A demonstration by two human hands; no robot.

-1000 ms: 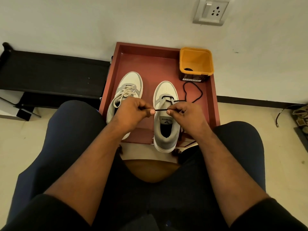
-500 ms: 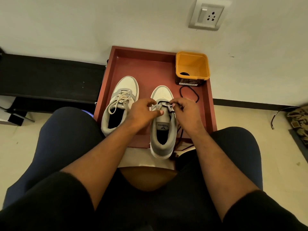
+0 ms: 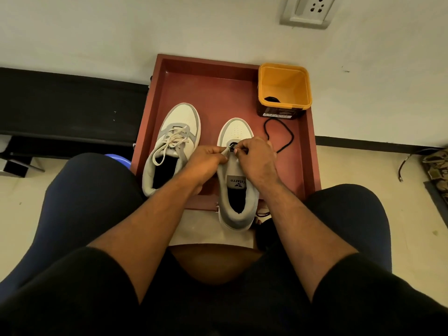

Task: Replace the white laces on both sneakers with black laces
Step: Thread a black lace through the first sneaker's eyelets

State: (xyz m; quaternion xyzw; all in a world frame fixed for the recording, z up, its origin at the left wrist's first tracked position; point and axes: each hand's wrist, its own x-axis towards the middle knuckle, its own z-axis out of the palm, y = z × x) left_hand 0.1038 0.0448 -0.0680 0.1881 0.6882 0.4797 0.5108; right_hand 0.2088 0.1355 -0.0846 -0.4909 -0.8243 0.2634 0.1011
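Two white and grey sneakers lie on a red tray [image 3: 218, 93]. The left sneaker [image 3: 174, 141] carries loose white laces [image 3: 173, 140]. The right sneaker [image 3: 236, 180] has a black lace [image 3: 282, 138] threaded near its toe, the free length looping off to the right. My left hand [image 3: 206, 161] pinches the grey eyelet edge of the right sneaker. My right hand [image 3: 257, 156] pinches the black lace at the lowest eyelets. The fingertips of both hands meet there and hide the lace end.
An orange tub [image 3: 283, 89] with something dark inside stands at the tray's back right corner. A black low shelf [image 3: 68, 105] runs along the wall at the left. My knees flank the tray's near edge, and a wall socket [image 3: 309, 10] is above.
Both hands moved forward from the shoe's middle to its lowest eyelets. The black lace, earlier stretched taut between them, is now bunched at the fingertips.
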